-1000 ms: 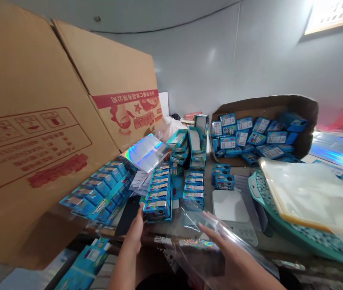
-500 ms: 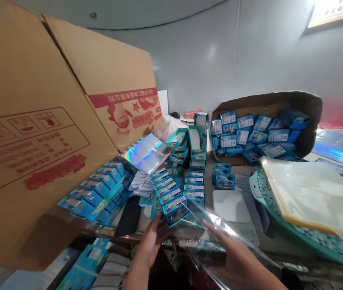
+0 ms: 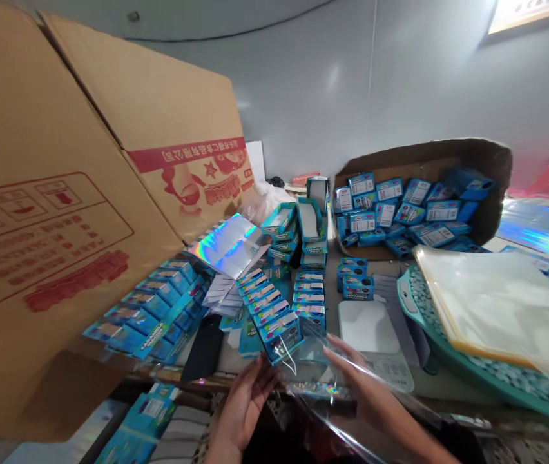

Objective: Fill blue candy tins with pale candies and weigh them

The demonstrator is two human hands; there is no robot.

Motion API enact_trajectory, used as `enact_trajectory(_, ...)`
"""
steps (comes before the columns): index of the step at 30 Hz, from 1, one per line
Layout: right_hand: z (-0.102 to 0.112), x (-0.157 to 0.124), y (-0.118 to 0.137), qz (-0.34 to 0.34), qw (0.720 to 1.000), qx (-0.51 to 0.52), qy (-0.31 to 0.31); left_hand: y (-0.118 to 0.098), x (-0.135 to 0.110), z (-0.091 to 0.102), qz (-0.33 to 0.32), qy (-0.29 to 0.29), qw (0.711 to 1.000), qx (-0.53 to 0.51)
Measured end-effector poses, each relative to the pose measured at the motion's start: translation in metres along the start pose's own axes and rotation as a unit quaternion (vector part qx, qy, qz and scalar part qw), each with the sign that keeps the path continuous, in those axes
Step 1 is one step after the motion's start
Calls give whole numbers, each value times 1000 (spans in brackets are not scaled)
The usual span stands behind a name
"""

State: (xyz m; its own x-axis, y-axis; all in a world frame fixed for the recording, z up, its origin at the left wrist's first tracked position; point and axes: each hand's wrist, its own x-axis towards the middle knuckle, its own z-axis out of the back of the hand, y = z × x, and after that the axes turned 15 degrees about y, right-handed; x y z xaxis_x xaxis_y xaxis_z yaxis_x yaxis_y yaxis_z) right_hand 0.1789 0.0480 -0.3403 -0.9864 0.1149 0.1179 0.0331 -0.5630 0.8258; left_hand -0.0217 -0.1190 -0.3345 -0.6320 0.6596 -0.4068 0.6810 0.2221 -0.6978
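I judge it bagging: left hand (image 3: 245, 401) at the packed tray (image 3: 288, 354), grip unclear; right hand (image 3: 364, 383), fingers outstretched, against clear film (image 3: 335, 428); next calls for aligning them.

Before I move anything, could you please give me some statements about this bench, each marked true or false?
1. The right hand is at the clear plastic film. True.
2. The left hand rests on the big printed carton. False: it is by the near end of the row of blue boxes.
3. The pale stack is under the teal basket. False: it lies on top.
4. The black flat object lies left of the white scale. True.
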Motion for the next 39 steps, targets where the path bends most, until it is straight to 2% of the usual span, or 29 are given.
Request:
enact_trajectory(5, -9, 8, -3, 12, 1000, -26, -6, 16, -1, 7, -70, 16, 993, 96)
enact_trajectory(10, -21, 12, -13, 30, 995, -93, -19, 38, -14, 4, -194, -44, 953, 229)
enact_trajectory(15, -26, 6, -19, 10, 990, -139, -7, 53, -27, 0, -260, -45, 930, 255)
enact_trajectory(19, -27, 5, -15, 11, 990, -141, -10, 45, -23, -4, -254, -60, 939, 221)
enact_trajectory(24, -29, 16, 0, 40, 989, -142, 10, 34, -9, -15, -197, -39, 979, 11)
enact_trajectory(28, -36, 18, 1, 51, 990, -129, 14, 34, -7, -18, -181, -33, 981, -57)
enact_trajectory(32, -32, -8, -10, 58, 995, -48, 60, 38, -9, -11, -199, 15, 979, -51)
enact_trajectory(35, -10, -47, -10, 47, 994, 17, 95, 42, -8, -6, -228, 28, 973, -32)
enact_trajectory(36, 1, -62, -8, 27, 993, 35, 107, 44, -7, -5, -232, 29, 972, -32)
enact_trajectory(39, 40, -99, 7, -114, 975, 109, 155, 48, -4, -2, -239, 23, 970, -35)
